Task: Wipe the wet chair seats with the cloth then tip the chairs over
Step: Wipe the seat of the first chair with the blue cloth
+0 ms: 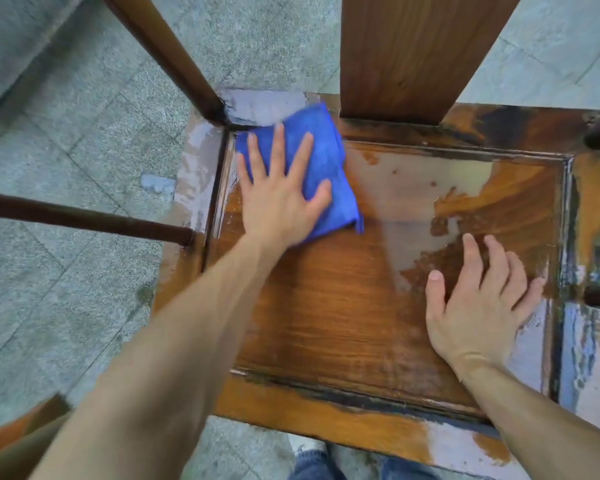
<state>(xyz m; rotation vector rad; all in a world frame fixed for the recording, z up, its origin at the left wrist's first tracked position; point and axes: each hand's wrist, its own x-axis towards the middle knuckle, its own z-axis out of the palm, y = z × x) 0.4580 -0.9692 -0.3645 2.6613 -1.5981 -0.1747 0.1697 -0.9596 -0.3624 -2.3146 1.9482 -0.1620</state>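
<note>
Head view: left hand (278, 192), fingers spread flat, presses the folded blue cloth (326, 168) at the far-left corner of the chair seat (326, 306). Standing water (430, 188) lies rightward from the cloth, toward the far-right corner. Right hand (478, 306), fingers straight, rests flat near the right edge. Seat: varnished wood, recessed panel, glossy where wet; cloth: soft, napped.

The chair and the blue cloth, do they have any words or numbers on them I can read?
No, there are none to read.
The blue cloth under the left hand: plain, no tag or writing showing.
The wet chair seat and its back slat: only wood grain and water, no label.
The paved floor: no signs or marks.
</note>
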